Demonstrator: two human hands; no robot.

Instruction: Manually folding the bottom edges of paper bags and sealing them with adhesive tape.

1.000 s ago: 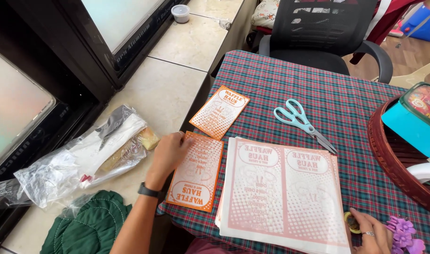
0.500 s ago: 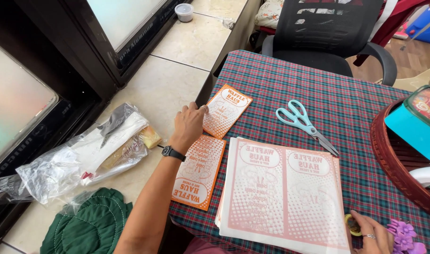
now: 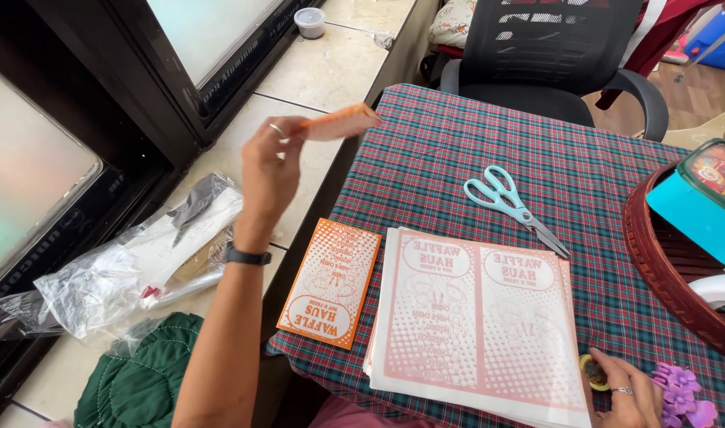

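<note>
The person's left hand (image 3: 269, 170) was raised above the table's edge, fingers pinched together on a small orange printed sleeve (image 3: 336, 124), held nearly edge-on. Below that hand lay a matching orange sleeve (image 3: 330, 283) flat on the plaid tablecloth (image 3: 426, 150), beside a stack of uncut printed sheets (image 3: 481, 317). The right hand (image 3: 628, 392) rested closed on a small roll of tape (image 3: 594, 372). A light pinch near one corner seemed wise, keeping the thin paper uncreased.
</note>
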